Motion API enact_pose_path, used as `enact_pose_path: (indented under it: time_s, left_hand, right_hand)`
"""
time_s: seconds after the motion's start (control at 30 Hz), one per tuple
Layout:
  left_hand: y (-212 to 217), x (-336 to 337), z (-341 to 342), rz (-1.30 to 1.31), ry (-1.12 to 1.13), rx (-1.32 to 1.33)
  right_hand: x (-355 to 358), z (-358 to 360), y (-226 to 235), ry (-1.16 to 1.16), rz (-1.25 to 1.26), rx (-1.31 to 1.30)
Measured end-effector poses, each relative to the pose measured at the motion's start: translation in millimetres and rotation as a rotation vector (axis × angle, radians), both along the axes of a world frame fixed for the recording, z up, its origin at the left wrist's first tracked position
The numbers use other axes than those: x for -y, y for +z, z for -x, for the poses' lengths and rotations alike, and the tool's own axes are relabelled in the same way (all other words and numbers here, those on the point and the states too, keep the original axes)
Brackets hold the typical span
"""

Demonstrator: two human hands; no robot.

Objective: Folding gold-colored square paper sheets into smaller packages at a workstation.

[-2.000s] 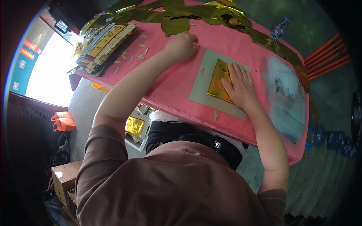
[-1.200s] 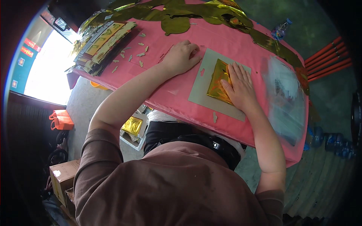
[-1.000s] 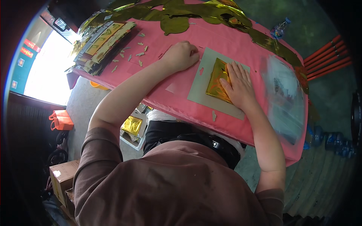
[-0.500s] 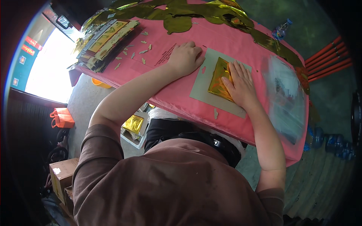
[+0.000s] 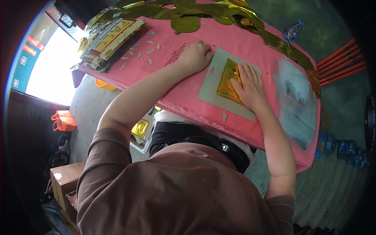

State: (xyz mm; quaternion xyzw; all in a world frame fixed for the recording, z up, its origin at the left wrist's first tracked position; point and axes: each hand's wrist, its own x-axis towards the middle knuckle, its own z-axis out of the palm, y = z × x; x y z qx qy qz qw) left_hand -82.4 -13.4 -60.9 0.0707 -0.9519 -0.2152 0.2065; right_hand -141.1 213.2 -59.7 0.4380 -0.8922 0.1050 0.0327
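— Two hands are on the pink table (image 5: 184, 98), yes? Where is each one?

— Right hand (image 5: 250, 88) lies flat, palm down, fingers (image 5: 246, 72) spread and pointing away from the person. It presses on a folded gold foil sheet (image 5: 227, 80). Left hand (image 5: 196, 56) is curled into a loose fist, resting on the pink cover just at the left edge of the grey cardboard (image 5: 213, 88).

— And the foil relative to the fingers?

— The foil sits on the grey cardboard, tilted like a diamond. Its right part is under the right fingers and palm; its left part shows bare beside the thumb side. The fingertips reach about to the foil's far edge. Nothing is gripped: the right hand only pushes down, open.

— Does the left hand hold anything?

— Cannot tell. The fingers are clenched under, and whatever may be inside is hidden. It touches or nearly touches the cardboard's edge, apart from the foil.

— What else lies around?

— A stack of gold-and-pink packets (image 5: 111, 37) at the far left corner, small paper scraps (image 5: 149, 51) between it and the left hand, crumpled gold foil (image 5: 219, 11) along the far edge, and a clear plastic bag (image 5: 297, 102) to the right of the right hand, near it but apart.
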Motion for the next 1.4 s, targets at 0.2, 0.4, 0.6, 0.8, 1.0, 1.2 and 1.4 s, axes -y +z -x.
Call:
enact_pose_path:
  time_s: [0.2, 0.4, 0.6, 0.8, 1.0, 1.2, 1.4]
  left_hand:
    - [-3, -1, -3, 0.025, -0.02, -0.034]
    - [-2, -3, -1, 0.053, -0.017, -0.061]
    - [6, -3, 2, -0.009, -0.006, -0.023]
    - [16, -18, -2, -0.037, -0.053, 0.101]
    - [25, -23, -15, -0.008, -0.064, 0.162]
    - [32, -25, -23, -0.055, -0.065, 0.227]
    - [27, -30, -18, -0.051, -0.063, 0.208]
  right_hand:
    - [-1, 1, -1, -0.001, -0.002, 0.005]
    - [-1, 2, -2, 0.001, 0.002, 0.002]
    - [0, 1, -1, -0.003, -0.001, 0.008]
    - [0, 2, -2, -0.008, -0.01, 0.011]
    - [0, 3, -3, -0.01, 0.002, 0.018]
    - [0, 1, -1, -0.001, 0.004, 0.016]
    - [0, 0, 0, -0.003, -0.017, 0.013]
